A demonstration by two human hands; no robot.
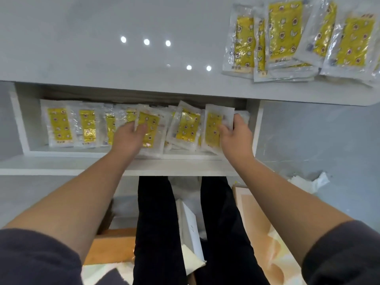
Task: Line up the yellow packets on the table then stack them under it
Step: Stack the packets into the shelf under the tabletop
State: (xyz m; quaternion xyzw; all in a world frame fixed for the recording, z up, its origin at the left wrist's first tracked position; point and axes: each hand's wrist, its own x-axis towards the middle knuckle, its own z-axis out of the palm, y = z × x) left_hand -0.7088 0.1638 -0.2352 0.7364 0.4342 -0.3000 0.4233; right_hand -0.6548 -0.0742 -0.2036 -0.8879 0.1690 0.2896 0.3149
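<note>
Dark sleeves (30,258) fill both bottom corners, cut off by the frame, and bare forearms reach forward from them over a pair of legs in black trousers (156,223). Around the legs lie a cardboard box (257,223), a white box (191,229) and crumpled white paper (316,182), all partly hidden by the arms or the frame's edge.

Both hands are inside the open white shelf (61,165) under the pale worktop (102,58). The left hand (128,136) grips the centre packet (149,128), its thumb lying on the yellow face and its fingers tucked behind the packet's left edge. The right hand (236,136) grips the end packet (213,128) in the same way, thumb in front and fingers curled round the right edge. Between the two stands a tilted packet (187,126), leaning left at the top.

To the left, the shelf row (59,122) of yellow packets in clear wrappers stands overlapping. Their tops sit in the shadow of the worktop's edge, so an exact count cannot be made. The print on them is too small to read.

On the worktop's far right corner lies the worktop pile (287,38), more yellow packets, overlapped and askew, clipped by the top and right edges. Round light reflections (146,42) dot the glossy surface.
</note>
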